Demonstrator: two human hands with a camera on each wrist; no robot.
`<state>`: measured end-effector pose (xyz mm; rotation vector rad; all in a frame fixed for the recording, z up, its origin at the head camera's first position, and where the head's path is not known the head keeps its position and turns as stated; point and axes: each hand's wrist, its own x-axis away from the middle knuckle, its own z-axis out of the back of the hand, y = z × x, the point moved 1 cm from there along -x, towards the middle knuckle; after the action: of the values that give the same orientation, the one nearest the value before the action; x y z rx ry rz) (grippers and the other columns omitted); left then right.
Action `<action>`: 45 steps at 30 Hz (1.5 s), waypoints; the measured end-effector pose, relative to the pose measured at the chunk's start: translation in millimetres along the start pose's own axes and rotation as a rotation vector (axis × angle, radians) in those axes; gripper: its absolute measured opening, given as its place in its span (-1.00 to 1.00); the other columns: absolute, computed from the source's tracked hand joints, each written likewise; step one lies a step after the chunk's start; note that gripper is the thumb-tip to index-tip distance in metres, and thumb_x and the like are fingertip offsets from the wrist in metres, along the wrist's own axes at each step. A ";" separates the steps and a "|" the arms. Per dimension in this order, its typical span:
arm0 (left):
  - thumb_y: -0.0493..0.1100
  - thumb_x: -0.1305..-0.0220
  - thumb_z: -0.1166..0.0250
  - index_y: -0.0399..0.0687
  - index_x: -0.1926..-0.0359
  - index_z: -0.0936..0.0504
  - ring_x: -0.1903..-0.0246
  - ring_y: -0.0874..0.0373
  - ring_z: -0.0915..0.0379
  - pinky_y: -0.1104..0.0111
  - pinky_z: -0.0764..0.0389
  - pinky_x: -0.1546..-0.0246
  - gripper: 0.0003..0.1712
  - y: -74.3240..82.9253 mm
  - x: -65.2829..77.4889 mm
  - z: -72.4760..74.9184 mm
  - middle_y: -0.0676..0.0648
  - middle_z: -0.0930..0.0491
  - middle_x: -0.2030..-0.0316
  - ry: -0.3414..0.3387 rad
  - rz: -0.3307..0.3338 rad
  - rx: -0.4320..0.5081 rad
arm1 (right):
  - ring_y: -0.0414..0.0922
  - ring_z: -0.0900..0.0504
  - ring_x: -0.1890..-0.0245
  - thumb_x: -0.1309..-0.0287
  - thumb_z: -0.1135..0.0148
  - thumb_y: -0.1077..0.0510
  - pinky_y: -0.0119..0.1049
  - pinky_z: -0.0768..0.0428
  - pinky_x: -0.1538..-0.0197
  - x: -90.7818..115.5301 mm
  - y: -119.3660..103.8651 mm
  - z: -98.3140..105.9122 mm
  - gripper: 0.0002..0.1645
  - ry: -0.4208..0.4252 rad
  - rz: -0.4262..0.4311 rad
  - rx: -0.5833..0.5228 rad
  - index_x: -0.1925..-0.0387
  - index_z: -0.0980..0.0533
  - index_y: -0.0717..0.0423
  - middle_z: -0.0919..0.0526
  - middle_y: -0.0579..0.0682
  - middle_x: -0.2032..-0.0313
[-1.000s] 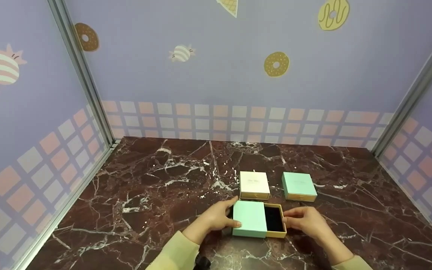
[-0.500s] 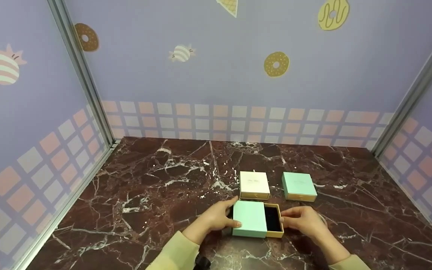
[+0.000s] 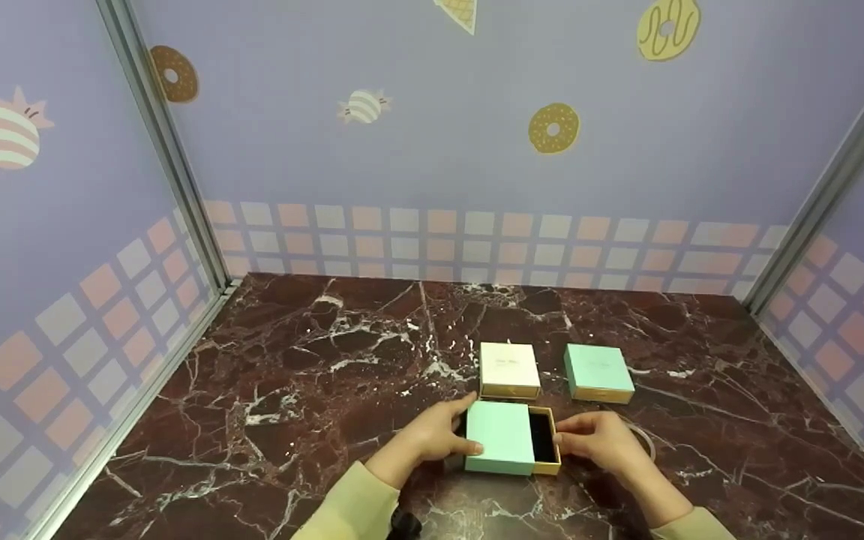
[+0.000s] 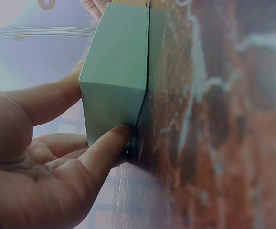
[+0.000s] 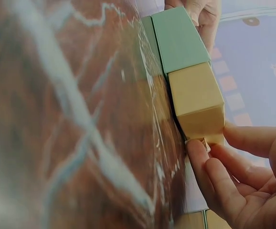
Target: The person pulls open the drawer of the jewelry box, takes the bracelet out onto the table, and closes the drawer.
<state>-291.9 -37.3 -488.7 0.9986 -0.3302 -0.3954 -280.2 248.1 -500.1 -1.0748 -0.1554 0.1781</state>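
Observation:
A mint-green drawer box [image 3: 499,439] lies on the dark marbled table, its gold-edged drawer [image 3: 547,469] partly out to the right. Black lining shows inside the drawer. My left hand [image 3: 432,433] grips the green sleeve at its left end, thumb on the near top corner and other fingers around the far side. In the left wrist view, one fingertip presses low on the sleeve's end [image 4: 110,112]. My right hand [image 3: 603,441] holds the drawer's outer end with bent fingers. The right wrist view shows fingertips around a small gold pull tab [image 5: 205,144] there.
Just behind the held box sits a cream box [image 3: 508,367] with gold sides. A second mint-green box [image 3: 598,371] stands to its right. A thin pale ring [image 3: 651,442] shows partly behind the right wrist. Patterned walls enclose the table's back and sides.
My right hand has moved left with the drawer, which has slid further into the sleeve. The pale ring has come into sight behind the right wrist. The left hand stays put.

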 end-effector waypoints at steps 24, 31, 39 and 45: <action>-0.31 -0.18 -0.52 -0.37 -0.55 -0.16 -0.47 -0.36 -0.22 -0.07 -0.40 -0.47 0.02 0.0 0.8 1.0 -0.35 -0.11 -0.57 0.002 -0.011 -0.012 | -0.22 -0.74 0.38 -0.25 -0.40 0.22 -0.38 -0.76 0.31 -6.6 -3.6 -13.1 -0.62 -0.013 0.027 0.017 0.08 -0.66 0.52 -0.81 0.21 0.31; -0.34 -0.18 -0.50 -0.41 -0.55 -0.14 -0.48 -0.36 -0.20 -0.05 -0.41 -0.47 0.02 0.4 0.4 0.2 -0.36 -0.09 -0.58 -0.005 -0.013 0.009 | -0.16 -0.76 0.37 -0.24 -0.41 0.21 -0.33 -0.78 0.29 -8.1 -4.2 -16.3 -0.62 -0.014 0.023 0.031 0.07 -0.67 0.50 -0.81 0.21 0.30; -0.34 -0.19 -0.50 -0.39 -0.55 -0.15 -0.48 -0.36 -0.19 -0.05 -0.39 -0.48 0.02 0.0 0.7 -0.2 -0.36 -0.08 -0.58 0.000 -0.004 0.017 | -0.16 -0.77 0.38 -0.20 -0.44 0.18 -0.37 -0.77 0.29 -7.8 -8.7 -17.4 -0.61 -0.019 0.029 0.019 0.09 -0.69 0.46 -0.81 0.20 0.31; -0.33 -0.19 -0.50 -0.41 -0.55 -0.14 -0.48 -0.36 -0.20 -0.04 -0.39 -0.48 0.02 1.2 0.6 0.0 -0.36 -0.08 -0.57 -0.001 -0.017 0.005 | -0.14 -0.78 0.37 -0.22 -0.43 0.18 -0.34 -0.78 0.30 -8.5 -10.1 -19.4 -0.61 -0.026 0.045 0.011 0.08 -0.68 0.48 -0.81 0.21 0.30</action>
<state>-291.2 -37.0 -487.6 1.0062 -0.3240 -0.4110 -283.6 224.8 -500.6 -1.0661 -0.1539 0.2332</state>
